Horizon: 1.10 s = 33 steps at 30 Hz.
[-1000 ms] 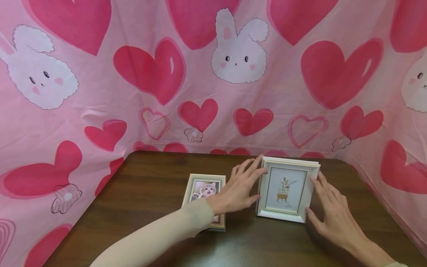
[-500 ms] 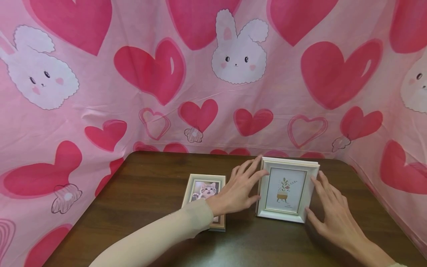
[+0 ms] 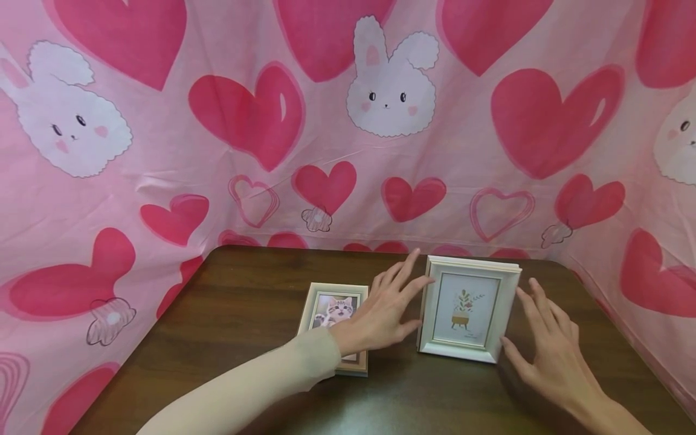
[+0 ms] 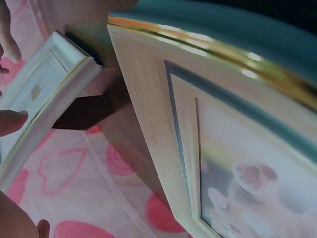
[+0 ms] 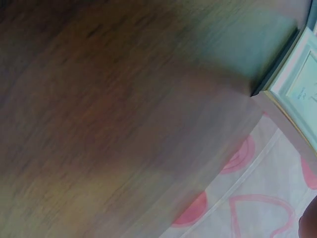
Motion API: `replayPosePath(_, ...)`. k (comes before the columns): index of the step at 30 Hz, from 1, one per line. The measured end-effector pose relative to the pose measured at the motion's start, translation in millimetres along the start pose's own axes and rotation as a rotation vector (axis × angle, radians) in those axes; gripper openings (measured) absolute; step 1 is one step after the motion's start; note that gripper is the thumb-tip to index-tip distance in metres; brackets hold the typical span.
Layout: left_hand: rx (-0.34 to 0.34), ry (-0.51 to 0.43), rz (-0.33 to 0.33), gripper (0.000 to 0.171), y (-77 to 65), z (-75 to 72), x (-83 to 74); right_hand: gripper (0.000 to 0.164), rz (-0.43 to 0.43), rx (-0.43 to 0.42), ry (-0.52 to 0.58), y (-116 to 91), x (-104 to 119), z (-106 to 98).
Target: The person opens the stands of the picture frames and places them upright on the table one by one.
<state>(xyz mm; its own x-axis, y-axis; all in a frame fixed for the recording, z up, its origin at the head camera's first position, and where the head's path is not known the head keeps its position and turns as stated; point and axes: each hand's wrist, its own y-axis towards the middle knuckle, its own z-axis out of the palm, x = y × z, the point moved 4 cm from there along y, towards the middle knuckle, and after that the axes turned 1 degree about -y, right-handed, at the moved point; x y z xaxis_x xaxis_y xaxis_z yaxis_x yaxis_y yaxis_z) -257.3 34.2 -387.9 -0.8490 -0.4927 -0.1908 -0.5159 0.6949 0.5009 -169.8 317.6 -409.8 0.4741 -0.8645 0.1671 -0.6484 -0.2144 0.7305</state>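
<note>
A white picture frame (image 3: 467,311) with a potted-plant print stands upright on the dark wooden table, right of centre. My left hand (image 3: 380,305) is at its left side with fingers spread, the index fingertip right at the frame's edge. Beyond the opposite side is my right hand (image 3: 554,347), fingers extended and a small gap showing between them and the frame. A second picture frame (image 3: 321,299), cream with a kitten photo, stands to the left, partly hidden behind my left wrist and sleeve. Close up in the left wrist view, that kitten frame (image 4: 148,109) fills the right side.
The wooden table (image 3: 234,314) has a rounded far edge. Pink cloth (image 3: 326,139) printed with hearts and rabbits hangs behind it and along both sides. In the right wrist view, bare tabletop (image 5: 114,109) takes up most of the picture, with the white frame's corner at upper right.
My right hand has drawn away from the white frame's right edge. The left hand has shifted slightly left, its fingers lifting and straightening. Both frames stay where they were.
</note>
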Motion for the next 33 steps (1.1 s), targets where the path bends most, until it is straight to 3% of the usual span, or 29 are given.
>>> replayPosePath(15,-0.102,-0.04,-0.001,0.058,-16.2,-21.0,-9.9,0.088,-0.02,-0.069,0.019,6,18,-9)
replayPosePath(21,-0.144,-0.019,0.008,0.056,-20.2,-32.5,-15.0,0.079,-0.072,-0.175,0.044,10,29,-13)
replayPosePath(33,-0.097,-0.018,0.034,0.034,-30.3,-42.9,-24.9,0.064,-0.198,-0.301,0.091,25,53,-20)
